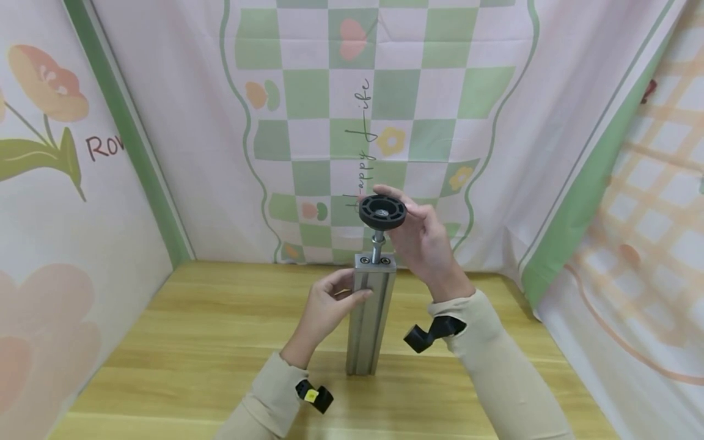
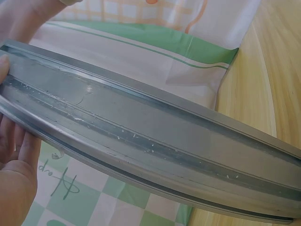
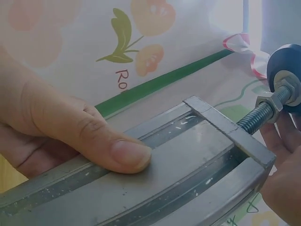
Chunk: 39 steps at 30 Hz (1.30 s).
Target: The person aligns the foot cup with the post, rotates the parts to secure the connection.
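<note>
Silver-grey post [image 1: 363,330] under a black disc [image 1: 382,224]
Behind the post, green-and-white checked cloth [image 1: 396,91]; below it, yellow wood-grained table [image 1: 247,318].

Profile [image 3: 176,153] runs diagonally lower left to right of centre. Left hand [image 3: 70,127] grips it from the left, thumb flat on the top face. White specks in both grooves. End plate [image 3: 230,127] across its right end; threaded bolt [image 3: 255,118] sticks out toward upper right, hex nut [image 3: 270,102] on it, black foot [image 3: 282,66] at the tip, cut by the edge. Right hand [image 3: 286,174] at lower right, also cropped, fingers below the foot, contact unclear. Fabric [image 3: 188,37] behind: flowers, "Ro", green band.
</note>
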Tool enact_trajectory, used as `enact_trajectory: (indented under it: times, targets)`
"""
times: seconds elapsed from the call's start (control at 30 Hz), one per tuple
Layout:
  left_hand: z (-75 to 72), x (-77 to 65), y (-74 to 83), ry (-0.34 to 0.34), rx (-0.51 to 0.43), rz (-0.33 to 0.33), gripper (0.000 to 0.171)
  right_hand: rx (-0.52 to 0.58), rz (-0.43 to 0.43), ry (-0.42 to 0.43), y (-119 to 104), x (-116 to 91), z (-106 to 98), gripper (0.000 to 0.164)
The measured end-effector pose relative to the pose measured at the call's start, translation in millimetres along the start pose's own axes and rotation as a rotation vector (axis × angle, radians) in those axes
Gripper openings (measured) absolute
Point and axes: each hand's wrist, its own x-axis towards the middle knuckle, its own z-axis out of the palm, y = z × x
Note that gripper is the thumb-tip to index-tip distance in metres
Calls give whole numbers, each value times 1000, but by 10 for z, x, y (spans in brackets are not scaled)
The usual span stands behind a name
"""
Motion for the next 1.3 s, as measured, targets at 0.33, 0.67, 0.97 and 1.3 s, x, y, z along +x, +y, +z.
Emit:
enact_trajectory:
  times: [0.33,0.67,0.97,1.3]
  targets:
    - [10,-3,17,8,20,-24,36,-129,-142,133,58,-72,27,29]
    - [3,-12,29,-1,15,-26,35,-679,-396,386,88,-204,240,28]
    - [-4,0,6,-1,30,-25,36,-866,-439,391,42,-199,268,46]
    - [-6,0,5,5,13,-41,38,-201,-92,51,-52,-6,119,49]
